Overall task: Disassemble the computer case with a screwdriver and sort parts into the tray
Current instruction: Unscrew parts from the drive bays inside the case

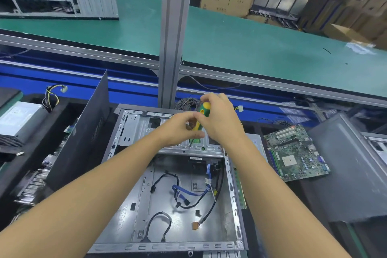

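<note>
An open grey computer case (134,211) lies flat in front of me, with loose black and blue cables (184,192) on its floor. A green and yellow screwdriver (201,115) stands almost upright over the drive cage (134,128) at the case's far end, its tip down on the metal bracket. My right hand (219,119) grips the screwdriver's handle from the top. My left hand (178,130) pinches the lower part of the handle. The screw under the tip is hidden.
A removed motherboard (297,151) lies to the right of the case. A dark side panel (83,132) leans at the left, beside a power supply (18,119). Another dark case (343,165) sits at the far right. A vertical aluminium post (173,33) rises behind the case.
</note>
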Action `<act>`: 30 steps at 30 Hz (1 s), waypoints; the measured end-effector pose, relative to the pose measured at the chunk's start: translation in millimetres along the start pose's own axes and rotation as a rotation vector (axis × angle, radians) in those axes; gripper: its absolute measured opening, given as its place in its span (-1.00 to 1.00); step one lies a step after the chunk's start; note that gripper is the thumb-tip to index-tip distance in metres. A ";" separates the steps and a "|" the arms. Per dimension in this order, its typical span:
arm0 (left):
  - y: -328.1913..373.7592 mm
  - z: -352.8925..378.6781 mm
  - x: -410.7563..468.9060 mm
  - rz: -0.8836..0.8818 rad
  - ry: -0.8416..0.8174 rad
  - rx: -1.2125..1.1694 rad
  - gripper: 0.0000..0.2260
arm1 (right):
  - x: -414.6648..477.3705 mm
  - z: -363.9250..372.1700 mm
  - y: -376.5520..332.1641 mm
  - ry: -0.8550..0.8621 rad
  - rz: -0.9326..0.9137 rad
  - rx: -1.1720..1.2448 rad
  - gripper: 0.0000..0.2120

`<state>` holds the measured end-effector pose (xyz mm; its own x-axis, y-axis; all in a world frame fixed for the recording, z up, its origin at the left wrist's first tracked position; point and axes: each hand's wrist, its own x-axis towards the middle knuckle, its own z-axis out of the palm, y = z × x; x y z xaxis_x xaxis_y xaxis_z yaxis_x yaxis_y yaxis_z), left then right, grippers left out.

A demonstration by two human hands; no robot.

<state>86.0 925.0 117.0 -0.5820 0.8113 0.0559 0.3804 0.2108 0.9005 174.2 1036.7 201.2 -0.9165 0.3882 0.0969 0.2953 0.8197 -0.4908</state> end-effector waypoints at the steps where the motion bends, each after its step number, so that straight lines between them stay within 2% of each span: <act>1: -0.7 -3.7 -1.5 0.015 -0.027 -0.036 -0.70 | -0.1 -3.2 -0.3 -0.031 -0.020 0.005 -0.61; 4: -3.3 -13.0 -4.9 0.010 -0.007 -0.095 -0.59 | -1.1 -9.2 -1.9 -0.140 -0.061 0.077 -0.49; 6: -5.3 -13.6 -3.1 -0.003 0.028 -0.058 -0.65 | -2.8 -7.2 -2.5 -0.205 -0.073 0.113 -0.43; 9: -5.6 -7.9 -0.8 0.000 0.050 -0.009 -0.66 | -4.1 1.6 -1.4 -0.204 -0.069 0.154 -0.61; 11: -5.3 -4.0 0.6 0.005 0.068 0.019 -0.69 | -4.1 5.4 -2.2 -0.085 -0.011 0.120 -0.73; 13: -4.6 0.1 1.6 -0.015 0.070 0.015 -0.77 | -3.7 8.1 -2.2 0.018 0.018 0.006 -0.71; 15: -4.7 3.7 0.4 -0.003 0.059 0.039 -0.78 | -3.7 9.1 -1.8 0.023 0.000 -0.101 -0.78; 17: -6.7 5.8 -4.0 0.052 0.069 0.056 -0.73 | -3.2 8.2 -0.2 -0.022 -0.030 -0.082 -0.83; 20: -11.3 4.7 -10.8 0.033 0.117 -0.002 -0.74 | -3.6 7.5 -2.1 -0.050 -0.068 0.035 -0.68; 23: -11.9 3.9 -10.9 0.024 0.078 -0.068 -0.80 | -1.7 9.2 -6.8 -0.048 -0.014 0.152 -0.57; 25: -9.5 2.5 -8.7 0.016 0.078 -0.086 -0.87 | 1.3 9.5 -7.8 -0.062 0.054 0.182 -0.59; 28: -6.8 3.1 -3.8 -0.039 0.120 -0.059 -0.84 | 0.5 12.4 -7.0 -0.107 0.112 0.157 -0.66; 30: -6.5 8.0 0.6 -0.080 0.155 -0.037 -0.82 | -3.4 16.2 -4.7 -0.081 0.119 0.103 -0.57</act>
<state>89.0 928.4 107.7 -0.7144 0.6982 0.0469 0.3035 0.2488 0.9198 171.5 1024.7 189.1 -0.8968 0.4409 -0.0350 0.3771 0.7208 -0.5816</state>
